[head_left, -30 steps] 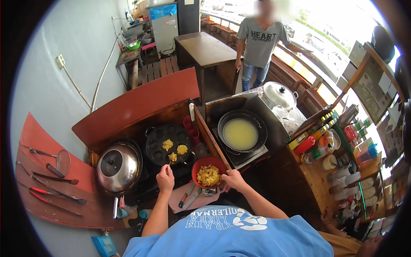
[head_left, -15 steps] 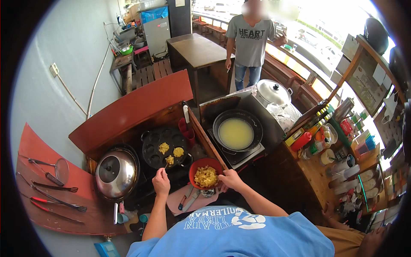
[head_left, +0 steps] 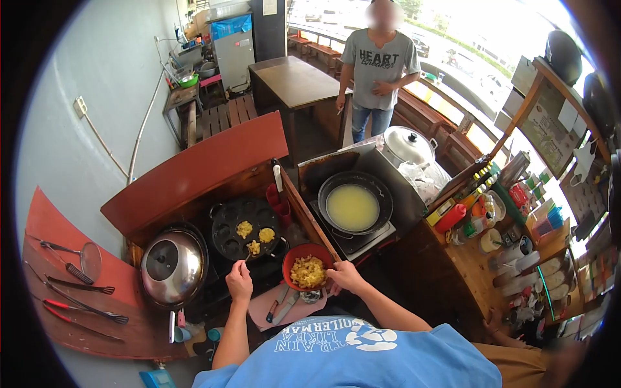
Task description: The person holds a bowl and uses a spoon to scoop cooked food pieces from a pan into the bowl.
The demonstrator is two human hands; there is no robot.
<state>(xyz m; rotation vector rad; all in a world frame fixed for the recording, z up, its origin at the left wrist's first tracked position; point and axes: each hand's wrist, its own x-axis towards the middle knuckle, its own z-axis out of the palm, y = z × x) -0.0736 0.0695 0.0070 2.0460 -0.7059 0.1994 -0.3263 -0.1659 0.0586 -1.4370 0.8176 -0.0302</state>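
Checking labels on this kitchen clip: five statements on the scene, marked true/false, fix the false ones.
1. Both hands are empty. False: the left hand holds a utensil, the right hand the red bowl.
2. Three hollows of the dark pan hold yellow food. True.
3. The domed lid is left of the dark pan. True.
4. No liquid shows. False: pale yellow liquid sits in the wide pan.
5. A knife lies on the pink board. True.

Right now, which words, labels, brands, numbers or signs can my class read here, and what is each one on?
"HEART": on the grey shirt.
"Breaker": in script beneath it, less sharp.
"TRAIN LIKE A": on the blue shirt.
"BOILERMAK": on the same blue shirt; the rest isn't readable.
Too small or blurred to read: the hung papers and red bottle.
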